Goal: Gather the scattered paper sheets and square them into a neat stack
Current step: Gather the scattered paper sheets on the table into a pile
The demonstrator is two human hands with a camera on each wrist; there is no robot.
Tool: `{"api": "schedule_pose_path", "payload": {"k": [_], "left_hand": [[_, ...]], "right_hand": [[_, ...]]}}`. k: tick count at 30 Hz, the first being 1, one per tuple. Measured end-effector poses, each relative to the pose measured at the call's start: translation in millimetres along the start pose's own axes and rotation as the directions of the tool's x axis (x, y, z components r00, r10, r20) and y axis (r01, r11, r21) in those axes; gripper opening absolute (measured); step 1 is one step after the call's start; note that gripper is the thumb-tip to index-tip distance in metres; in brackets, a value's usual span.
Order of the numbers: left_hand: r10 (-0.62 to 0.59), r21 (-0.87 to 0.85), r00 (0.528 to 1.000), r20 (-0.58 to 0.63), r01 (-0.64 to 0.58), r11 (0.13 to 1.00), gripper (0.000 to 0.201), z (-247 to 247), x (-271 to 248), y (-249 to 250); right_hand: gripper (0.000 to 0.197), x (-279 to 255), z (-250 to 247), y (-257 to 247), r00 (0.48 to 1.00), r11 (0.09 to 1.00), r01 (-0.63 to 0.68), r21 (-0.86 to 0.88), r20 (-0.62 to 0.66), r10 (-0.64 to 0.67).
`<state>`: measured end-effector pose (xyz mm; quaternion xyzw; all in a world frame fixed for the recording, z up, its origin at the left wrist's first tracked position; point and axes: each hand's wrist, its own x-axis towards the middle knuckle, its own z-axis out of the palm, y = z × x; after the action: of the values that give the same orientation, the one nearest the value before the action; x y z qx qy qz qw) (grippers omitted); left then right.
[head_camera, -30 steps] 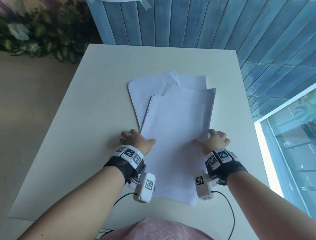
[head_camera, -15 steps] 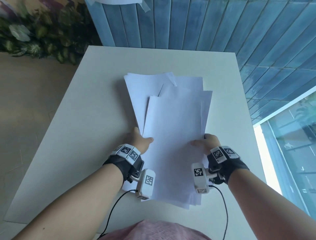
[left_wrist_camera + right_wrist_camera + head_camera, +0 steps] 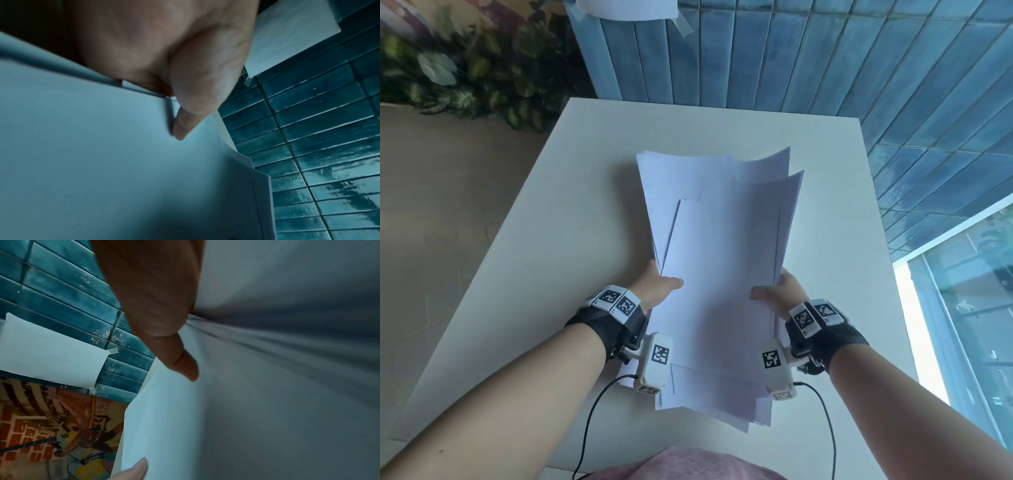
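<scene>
A loose bundle of white paper sheets [image 3: 722,274] hangs above the white table [image 3: 571,212], its far end fanned out and its edges uneven. My left hand [image 3: 659,286] grips the bundle's left edge, thumb on top and fingers hidden underneath. My right hand [image 3: 775,291] grips the right edge the same way. In the left wrist view my left hand's thumb [image 3: 185,126] presses on the sheets [image 3: 92,154]. In the right wrist view my right hand's thumb [image 3: 185,365] lies on the sheets [image 3: 246,402].
A blue tiled wall [image 3: 756,51] stands behind the table, with a white sheet [image 3: 626,8] taped to it. Leafy plants [image 3: 465,68] fill the far left. A glass window [image 3: 969,308] runs along the right.
Both hands went from lying flat beside the sheets on the table to gripping their side edges. The bundle has been pulled together and lifted off the table.
</scene>
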<state>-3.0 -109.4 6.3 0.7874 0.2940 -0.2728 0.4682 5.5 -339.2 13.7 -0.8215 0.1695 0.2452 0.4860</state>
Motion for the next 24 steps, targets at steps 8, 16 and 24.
{"api": "schedule_pose_path", "payload": {"k": [8,16,24], "left_hand": [[-0.016,-0.046,1.000,0.000,0.016,0.999,0.067,3,4,2],[0.113,-0.082,0.993,0.023,-0.111,0.990,0.057,-13,6,9],[0.312,-0.220,0.946,0.092,-0.286,0.933,0.067,-62,15,-11]], "right_hand": [[0.032,-6,6,-10,0.993,0.993,0.049,-0.106,-0.099,-0.059],[0.026,0,22,-19,0.997,0.999,0.041,-0.026,-0.066,-0.043],[0.034,-2,20,-29,0.995,0.995,0.064,0.073,-0.081,-0.058]]}}
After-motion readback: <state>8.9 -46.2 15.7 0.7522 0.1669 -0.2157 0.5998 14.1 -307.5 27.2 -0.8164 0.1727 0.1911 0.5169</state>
